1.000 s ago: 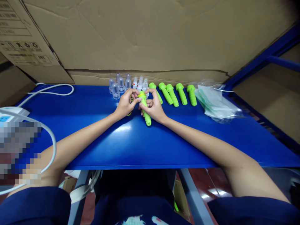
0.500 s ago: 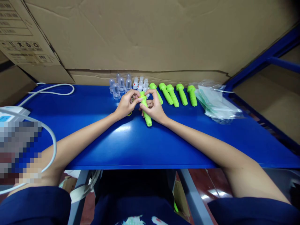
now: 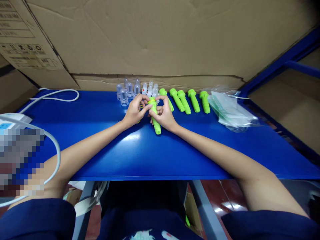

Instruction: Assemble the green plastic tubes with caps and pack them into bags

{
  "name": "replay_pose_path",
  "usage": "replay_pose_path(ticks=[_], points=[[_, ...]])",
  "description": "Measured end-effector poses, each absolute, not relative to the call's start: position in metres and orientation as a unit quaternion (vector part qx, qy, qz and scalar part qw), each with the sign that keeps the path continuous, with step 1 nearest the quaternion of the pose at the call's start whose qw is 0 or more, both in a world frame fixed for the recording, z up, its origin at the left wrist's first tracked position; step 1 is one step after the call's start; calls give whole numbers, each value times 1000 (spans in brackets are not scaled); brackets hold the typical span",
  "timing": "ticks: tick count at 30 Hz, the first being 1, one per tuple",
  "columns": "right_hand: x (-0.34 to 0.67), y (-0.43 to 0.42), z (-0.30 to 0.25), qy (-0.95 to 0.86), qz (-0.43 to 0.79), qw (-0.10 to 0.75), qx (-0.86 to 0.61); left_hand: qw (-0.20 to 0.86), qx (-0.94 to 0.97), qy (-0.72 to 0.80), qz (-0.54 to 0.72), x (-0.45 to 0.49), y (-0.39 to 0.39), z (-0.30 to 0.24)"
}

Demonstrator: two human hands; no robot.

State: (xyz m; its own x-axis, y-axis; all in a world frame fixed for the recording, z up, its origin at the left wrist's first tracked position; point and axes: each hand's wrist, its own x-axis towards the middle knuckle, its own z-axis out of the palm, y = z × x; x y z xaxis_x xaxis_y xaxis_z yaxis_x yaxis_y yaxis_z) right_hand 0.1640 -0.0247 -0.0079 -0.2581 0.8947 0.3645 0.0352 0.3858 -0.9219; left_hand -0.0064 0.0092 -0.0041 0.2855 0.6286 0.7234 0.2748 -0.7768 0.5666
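A lime-green plastic handle-shaped piece [image 3: 156, 124] is gripped at its upper end by both hands over the blue table [image 3: 105, 146]. My left hand [image 3: 135, 111] pinches its top from the left, fingers curled. My right hand [image 3: 165, 115] wraps around it from the right, thumb and forefinger pinched at the top. A yellow-green ring shows partly under my left hand. Several more green pieces [image 3: 185, 101] lie in a row behind and to the right. A cluster of small clear vials [image 3: 130, 90] stands just behind my left hand.
Clear plastic bags [image 3: 230, 108] are piled at the right end of the table. A white cable [image 3: 53, 96] and a white device [image 3: 10, 121] sit at the left. Cardboard boxes [image 3: 160, 40] wall off the back. A blue rack frame [image 3: 282, 63] runs along the right.
Both hands stay on the green piece; the fingers shift slightly at its top and the piece tilts a little. Nothing else has moved.
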Motion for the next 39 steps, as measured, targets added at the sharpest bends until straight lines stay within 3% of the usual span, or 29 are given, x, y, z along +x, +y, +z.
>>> replay_pose_path(ticks=[39], points=[[165,-26,-7,-677,412,493,-357,185,790,261,524,-7,10,-2]])
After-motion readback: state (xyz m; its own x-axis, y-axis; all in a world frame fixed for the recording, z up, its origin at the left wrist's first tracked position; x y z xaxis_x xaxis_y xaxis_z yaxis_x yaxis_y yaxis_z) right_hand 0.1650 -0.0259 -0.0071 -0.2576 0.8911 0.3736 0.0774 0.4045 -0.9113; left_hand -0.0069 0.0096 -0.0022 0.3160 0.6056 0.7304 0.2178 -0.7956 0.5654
